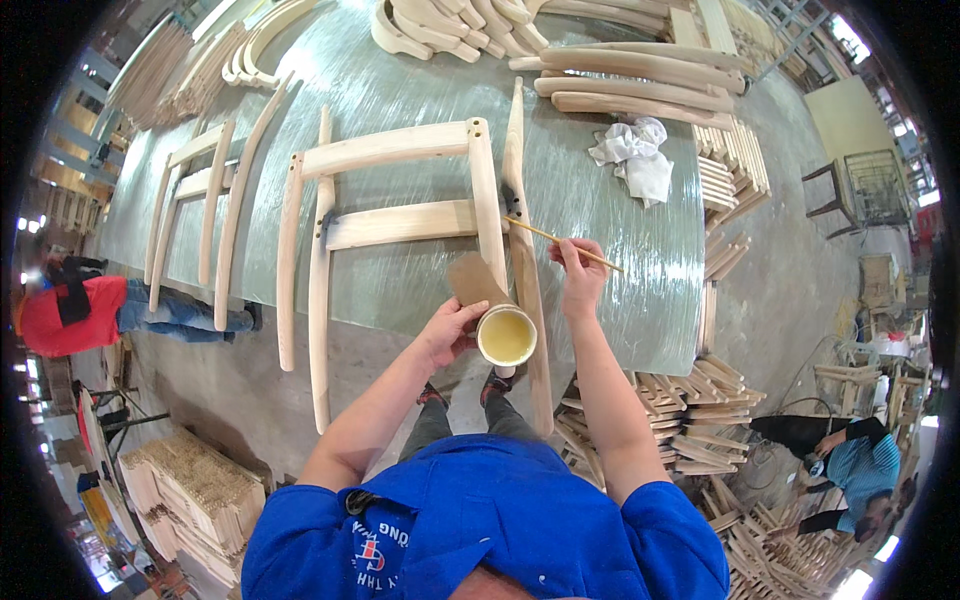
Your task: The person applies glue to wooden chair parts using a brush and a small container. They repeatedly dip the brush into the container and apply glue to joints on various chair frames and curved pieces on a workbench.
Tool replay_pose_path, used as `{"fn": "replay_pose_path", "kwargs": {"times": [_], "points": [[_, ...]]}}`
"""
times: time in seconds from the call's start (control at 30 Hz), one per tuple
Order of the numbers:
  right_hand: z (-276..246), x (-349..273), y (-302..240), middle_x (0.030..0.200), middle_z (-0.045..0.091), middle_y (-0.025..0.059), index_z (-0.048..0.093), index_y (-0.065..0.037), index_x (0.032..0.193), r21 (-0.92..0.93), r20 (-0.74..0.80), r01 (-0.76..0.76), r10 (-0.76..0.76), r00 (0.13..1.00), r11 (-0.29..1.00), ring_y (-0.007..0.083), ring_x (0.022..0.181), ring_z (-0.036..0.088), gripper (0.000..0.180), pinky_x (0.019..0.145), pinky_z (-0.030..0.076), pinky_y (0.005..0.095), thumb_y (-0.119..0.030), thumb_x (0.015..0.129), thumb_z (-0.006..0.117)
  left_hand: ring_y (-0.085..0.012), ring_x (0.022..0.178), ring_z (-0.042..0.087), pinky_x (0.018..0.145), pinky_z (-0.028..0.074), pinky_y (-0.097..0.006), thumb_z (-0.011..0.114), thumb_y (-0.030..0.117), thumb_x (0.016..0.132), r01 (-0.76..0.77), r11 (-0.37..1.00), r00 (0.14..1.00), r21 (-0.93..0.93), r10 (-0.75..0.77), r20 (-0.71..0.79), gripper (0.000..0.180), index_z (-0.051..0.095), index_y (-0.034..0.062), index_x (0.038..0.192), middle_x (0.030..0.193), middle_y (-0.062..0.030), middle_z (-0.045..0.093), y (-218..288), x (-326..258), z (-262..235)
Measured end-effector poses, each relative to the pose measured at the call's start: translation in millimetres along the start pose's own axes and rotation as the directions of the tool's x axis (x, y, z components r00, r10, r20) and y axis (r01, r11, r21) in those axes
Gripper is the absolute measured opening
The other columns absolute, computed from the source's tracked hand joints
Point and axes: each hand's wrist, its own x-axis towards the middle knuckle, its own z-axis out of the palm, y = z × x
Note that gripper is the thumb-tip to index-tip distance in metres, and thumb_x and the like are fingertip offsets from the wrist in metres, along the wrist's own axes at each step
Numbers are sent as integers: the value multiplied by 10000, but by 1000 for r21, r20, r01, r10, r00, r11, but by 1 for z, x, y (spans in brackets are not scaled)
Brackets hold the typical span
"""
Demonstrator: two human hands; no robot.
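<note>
In my left hand is a white cup of pale yellow liquid, together with a flat brown piece that looks like sandpaper or card. My right hand pinches a thin wooden stick, perhaps a fine brush. The stick's far end reaches the dark-smudged joint on the right leg of a pale wooden chair frame. Two crossbars join the frame's legs, and dark smudges also mark its left joint. Both hands are over the table's near edge, and the cup sits just left of the right leg.
A film-covered table bears a second chair frame, stacked wooden slats, curved pieces and a crumpled white cloth. Wood piles stand nearby. One person in red is at left, another in striped clothing at right.
</note>
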Motion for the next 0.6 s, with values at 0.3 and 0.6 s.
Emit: {"fn": "replay_pose_path", "kwargs": {"times": [0.3, 0.6], "points": [[2, 0, 2, 790, 636, 109, 554, 0, 873, 93, -99, 28, -19, 995, 995, 159, 709, 626, 62, 672, 526, 279, -49, 856, 588, -131, 782, 626, 655, 544, -312, 608, 202, 868, -45, 999, 998, -19, 44, -34, 222, 534, 102, 1052, 894, -6, 622, 2, -10, -7], [0, 28, 14, 786, 622, 117, 515, -25, 847, 323, -134, -117, 168, 977, 939, 198, 664, 625, 100, 611, 531, 301, -88, 869, 590, -137, 773, 624, 627, 539, -313, 597, 208, 875, -17, 1000, 999, 22, 18, -39, 219, 537, 105, 1059, 894, -9, 621, -1, -11, -11]]}}
